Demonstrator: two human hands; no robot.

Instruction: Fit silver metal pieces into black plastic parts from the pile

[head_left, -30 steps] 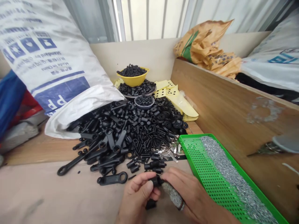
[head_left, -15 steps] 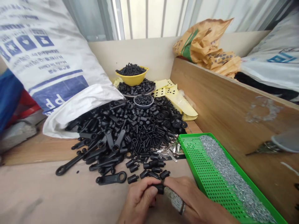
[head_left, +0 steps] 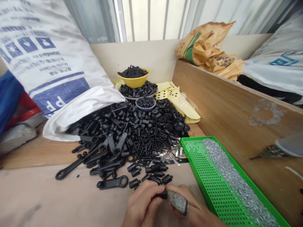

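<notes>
Left fingers turned, black cylinder, part-hidden

Bright, diffuse light is received from 12 o'clock, where cream ribbed panels are nearly washed out. Glints are thrown by flat silver metal clips at 5 o'clock. Print on the white blue-lettered sack, 10 o'clock, is blurred and stretched.

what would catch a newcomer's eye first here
Probably the heap of black parts at centre, by the mouth of the white sack. Next, the green tray at the right, silvery pieces along its right side. At the front, the left hand holds a black piece beside the right hand.
</notes>
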